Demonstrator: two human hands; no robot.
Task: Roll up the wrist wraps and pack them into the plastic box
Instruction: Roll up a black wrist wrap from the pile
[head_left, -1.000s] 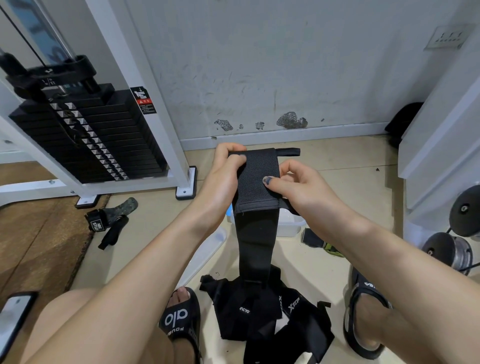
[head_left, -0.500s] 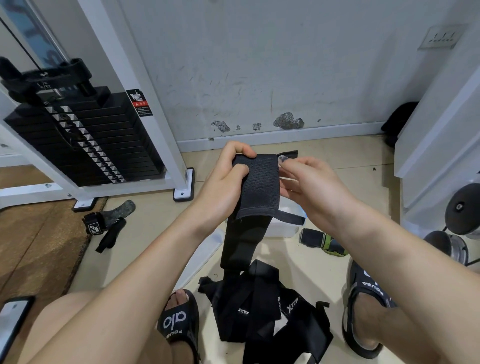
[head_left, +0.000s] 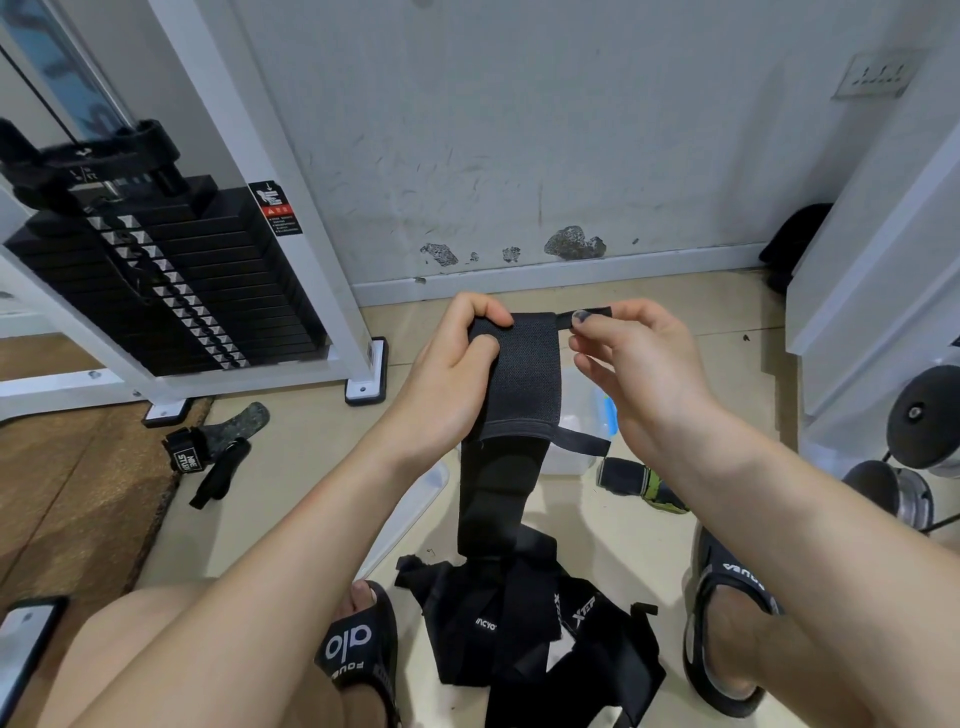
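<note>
Wrist wrap (head_left: 519, 384) held mid-air above the floor: left hand (head_left: 457, 379) grips its folded top edge, right hand (head_left: 639, 364) pinches the thumb loop (head_left: 589, 314). Judged light, limp, elastic; best taken at the rolled end. Plastic box (head_left: 576, 441) behind it.

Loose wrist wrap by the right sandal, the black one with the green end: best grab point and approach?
Take the black and green wrap at its black end, nearest the plastic box, pinching across its width from above. It lies flat on the floor, that end bare. Both the left hand and right hand currently hold the black wrap.
</note>
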